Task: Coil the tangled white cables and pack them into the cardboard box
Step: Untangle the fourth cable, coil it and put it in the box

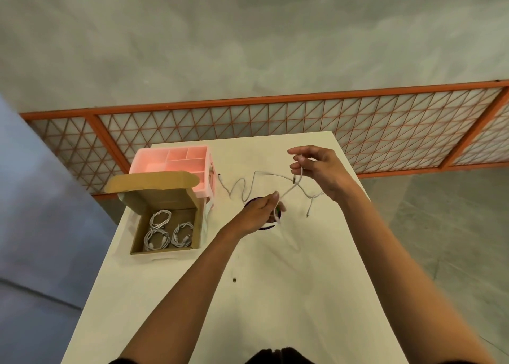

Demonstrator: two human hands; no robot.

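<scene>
A thin white cable [289, 189] stretches between both my hands above the white table [275, 295]. My left hand [260, 211] pinches its lower part between thumb and fingers. My right hand [321, 171], raised higher and farther back, pinches the upper part, where the cable folds into a loop. A second loose white cable [239, 187] snakes on the table toward the left. The open cardboard box [137, 242] stands at the left with three coiled white cables [165, 233] inside.
A pink plastic organiser [176, 161] with compartments stands right behind the box. A dark round object [265, 227] lies on the table, mostly hidden under my left hand. A small dark speck [234, 280] lies mid-table. An orange lattice fence [275, 116] runs beyond the table's far edge.
</scene>
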